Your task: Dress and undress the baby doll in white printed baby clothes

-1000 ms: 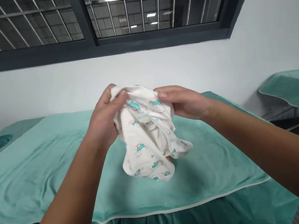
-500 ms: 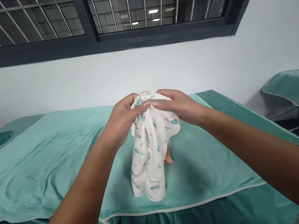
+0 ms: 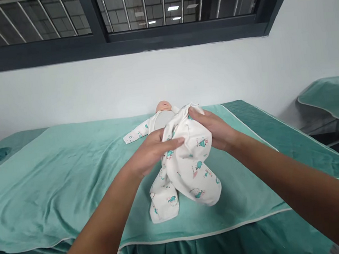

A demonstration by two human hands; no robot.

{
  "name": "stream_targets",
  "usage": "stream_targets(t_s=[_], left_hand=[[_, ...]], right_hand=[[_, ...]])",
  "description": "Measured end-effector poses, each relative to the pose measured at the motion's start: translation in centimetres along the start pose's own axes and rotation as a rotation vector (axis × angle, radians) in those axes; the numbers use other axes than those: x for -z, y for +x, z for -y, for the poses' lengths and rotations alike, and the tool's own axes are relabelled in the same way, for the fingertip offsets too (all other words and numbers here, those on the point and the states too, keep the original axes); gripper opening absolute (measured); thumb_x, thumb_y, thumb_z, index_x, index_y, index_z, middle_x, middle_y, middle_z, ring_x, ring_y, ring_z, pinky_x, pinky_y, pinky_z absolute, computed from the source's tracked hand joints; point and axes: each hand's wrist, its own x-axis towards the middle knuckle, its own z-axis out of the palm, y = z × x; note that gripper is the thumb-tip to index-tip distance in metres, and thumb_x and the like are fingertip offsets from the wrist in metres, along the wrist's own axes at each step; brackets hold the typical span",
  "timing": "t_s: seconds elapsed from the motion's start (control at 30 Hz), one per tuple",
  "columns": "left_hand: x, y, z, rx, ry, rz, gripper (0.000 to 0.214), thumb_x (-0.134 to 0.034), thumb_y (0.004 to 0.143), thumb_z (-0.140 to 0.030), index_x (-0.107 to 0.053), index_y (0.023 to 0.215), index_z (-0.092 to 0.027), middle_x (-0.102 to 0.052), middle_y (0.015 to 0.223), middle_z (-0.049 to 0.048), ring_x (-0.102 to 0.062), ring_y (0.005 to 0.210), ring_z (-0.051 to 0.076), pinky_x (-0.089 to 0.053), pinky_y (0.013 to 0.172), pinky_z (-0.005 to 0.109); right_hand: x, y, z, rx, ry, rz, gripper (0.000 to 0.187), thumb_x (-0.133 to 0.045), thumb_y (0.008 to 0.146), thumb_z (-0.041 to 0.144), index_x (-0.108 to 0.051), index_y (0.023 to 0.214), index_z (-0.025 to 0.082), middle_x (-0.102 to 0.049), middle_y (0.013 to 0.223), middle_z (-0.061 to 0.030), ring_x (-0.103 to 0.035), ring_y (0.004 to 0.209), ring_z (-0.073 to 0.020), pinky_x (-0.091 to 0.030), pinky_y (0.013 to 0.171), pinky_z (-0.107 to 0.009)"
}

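Left hand (image 3: 150, 152) and right hand (image 3: 215, 128) hold a printed garment (image 3: 192, 171) — a doll (image 3: 163, 106) lies beyond.

The printed garment (image 3: 192, 161) hides much of the doll (image 3: 163, 106), and the top edge crops the window (image 3: 179, 29).

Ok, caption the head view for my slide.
Left hand and right hand hold a white printed garment over a green cover, a doll lying behind it.
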Motion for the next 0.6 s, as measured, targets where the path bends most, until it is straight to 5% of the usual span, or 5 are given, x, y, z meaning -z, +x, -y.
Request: stream_targets(t_s=[0.17,0.37,0.47,0.6], left_hand=[[0.6,1.0,1.0,-0.024,-0.229,-0.122,0.039,-0.081,0.076,-0.032,-0.069,0.109,-0.016,-0.077,0.096,0.0085,-0.073,0.085,0.025,-0.056,0.07,0.031],[0.3,0.6,1.9,0.118,-0.302,-0.003,0.058,-0.08,0.077,-0.05,-0.07,0.118,-0.011,-0.078,0.1,0.0155,-0.075,0.088,0.029,-0.058,0.073,0.034],[0.7,0.3,2.2,0.177,-0.265,0.137,0.059,-0.089,0.067,-0.038,-0.071,0.116,-0.01,-0.078,0.102,0.0161,-0.075,0.088,0.03,-0.057,0.072,0.032],[1.2,0.7,2.6,0.06,-0.364,0.019,0.048,-0.085,0.071,-0.026,-0.072,0.114,-0.011,-0.078,0.105,0.0148,-0.075,0.094,0.031,-0.059,0.082,0.036]], right_hand=[[-0.3,-1.2,-1.1,-0.246,-0.12,0.299,0.045,-0.082,0.077,0.046,-0.072,0.108,0.016,-0.076,0.098,-0.0084,-0.072,0.086,-0.0208,-0.058,0.077,-0.033],[-0.8,-0.3,-1.7,-0.037,0.022,0.0,0.042,-0.073,0.086,0.051,-0.072,0.116,0.021,-0.077,0.101,-0.0056,-0.072,0.091,-0.0208,-0.058,0.081,-0.031],[-0.7,0.3,-1.8,-0.006,0.129,-0.046,0.046,-0.066,0.089,0.055,-0.069,0.12,0.021,-0.078,0.1,-0.0053,-0.072,0.097,-0.0222,-0.058,0.086,-0.033],[-0.6,-0.1,-2.2,-0.012,0.163,-0.036,0.054,-0.06,0.091,0.062,-0.066,0.127,0.022,-0.078,0.102,-0.006,-0.071,0.101,-0.0231,-0.057,0.088,-0.035]])
